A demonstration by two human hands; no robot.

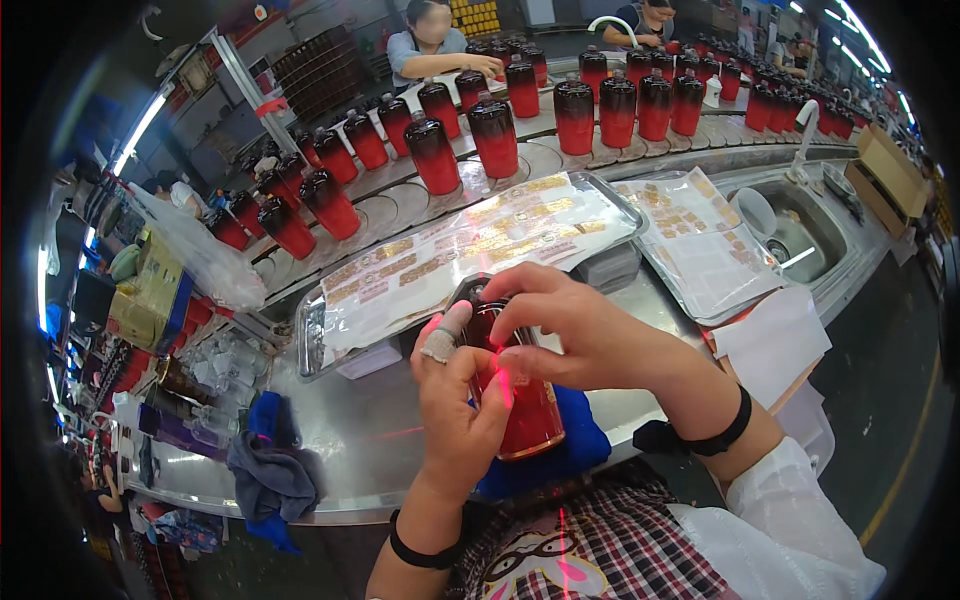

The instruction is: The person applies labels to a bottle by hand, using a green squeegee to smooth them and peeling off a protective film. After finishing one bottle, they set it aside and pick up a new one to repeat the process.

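A glass bottle (527,415), black at the top and red below, leans in front of me with its base over a blue cloth (582,430). My left hand (455,400) is closed around its left side, a light covering on one fingertip. From the right, my right hand (575,330) bends its fingers onto the bottle's shoulder and neck, thumb close to my left thumb. Whether a small piece lies between those fingertips is hidden. A red light line crosses the bottle and my left thumb. Just beyond lies a metal tray (312,335) bearing sheets of gold decals (470,235).
Red-and-black bottles (497,140) stand along a curved conveyor (385,205) beyond the tray. More decal sheets (690,240) lie at right, near a sink (835,235) and a cardboard box (885,180). A grey cloth (270,475) hangs at the left table edge. Co-workers sit across the line.
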